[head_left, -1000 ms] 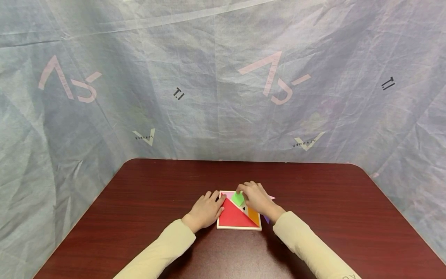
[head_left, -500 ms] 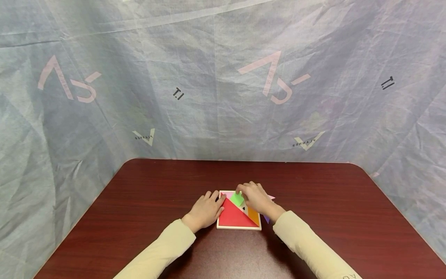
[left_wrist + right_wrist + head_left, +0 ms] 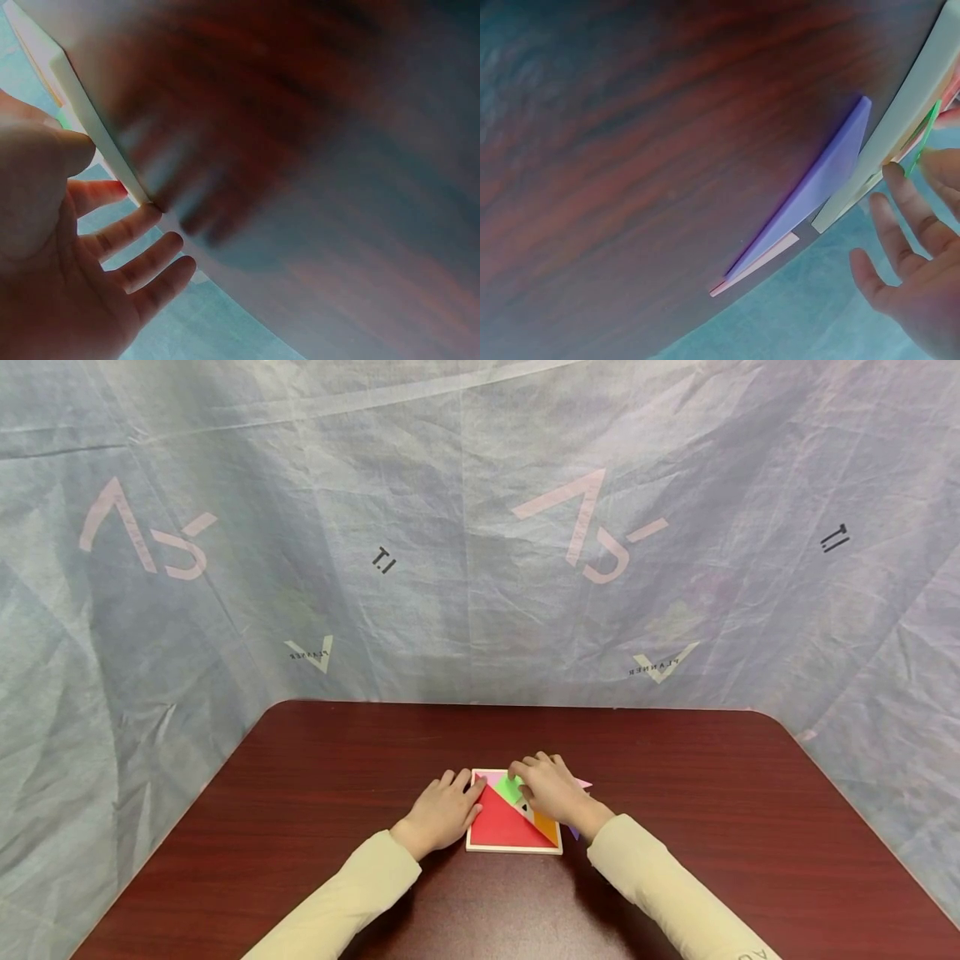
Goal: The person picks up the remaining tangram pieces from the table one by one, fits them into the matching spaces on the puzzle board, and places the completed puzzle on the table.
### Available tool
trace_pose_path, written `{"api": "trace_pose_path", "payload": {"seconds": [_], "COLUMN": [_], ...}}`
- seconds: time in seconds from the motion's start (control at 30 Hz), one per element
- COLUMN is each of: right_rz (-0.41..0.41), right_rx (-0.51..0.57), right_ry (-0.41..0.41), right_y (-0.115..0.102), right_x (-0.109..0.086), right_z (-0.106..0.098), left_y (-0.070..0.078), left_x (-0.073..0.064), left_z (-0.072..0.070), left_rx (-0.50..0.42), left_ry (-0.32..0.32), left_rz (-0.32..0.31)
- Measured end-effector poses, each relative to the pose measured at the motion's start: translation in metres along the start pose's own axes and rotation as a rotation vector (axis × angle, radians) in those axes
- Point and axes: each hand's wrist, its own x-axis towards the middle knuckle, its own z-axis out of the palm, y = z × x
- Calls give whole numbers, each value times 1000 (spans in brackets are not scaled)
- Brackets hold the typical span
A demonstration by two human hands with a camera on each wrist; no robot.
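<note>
A square tangram tray [image 3: 513, 850] with a pale rim lies flat in the middle of the table. A large red triangle [image 3: 504, 821] fills its near-left half; an orange triangle [image 3: 547, 828] and a pink piece [image 3: 492, 777] lie inside too. My left hand [image 3: 442, 810] rests at the tray's left edge, its fingers extended [image 3: 67, 247]. With thumb and fingertips my right hand [image 3: 553, 789] pinches a green tangram piece [image 3: 507, 789] over the far part of the tray. That green piece [image 3: 925, 139] looks tilted in the right wrist view. My right hand hides the tray's far-right corner.
Just right of the tray lie a purple triangle [image 3: 817, 184] and a pink piece [image 3: 759, 262], mostly covered by my right hand in the head view. The dark red wooden table [image 3: 360, 743] meets a grey cloth backdrop [image 3: 465, 568] at its far edge.
The green piece has shifted slightly left and sits flatter against the tray, with my right fingers moving slightly along. My left hand stays where it was.
</note>
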Motion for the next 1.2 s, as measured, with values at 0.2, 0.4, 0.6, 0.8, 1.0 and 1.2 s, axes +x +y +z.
{"api": "trace_pose_path", "payload": {"seconds": [0.2, 0.4, 0.6, 0.8, 1.0, 1.2], "right_rz": [-12, -6, 8, 4, -23, -42], "right_rx": [-10, -12, 19, 31, 9, 13], "right_ry": [9, 6, -19, -35, -17, -5], "right_y": [0, -1, -2, -3, -2, -1], "right_x": [0, -2, -3, -5, -5, -5], "right_z": [2, 3, 0, -2, -1, 0], "left_y": [0, -1, -1, 0, 0, 0], "left_x": [0, 0, 0, 0, 0, 1], "left_z": [2, 4, 4, 4, 2, 2], "left_rx": [3, 13, 12, 1, -4, 2], "left_ry": [7, 9, 22, 16, 7, 7], "left_rz": [2, 5, 7, 2, -1, -1]}}
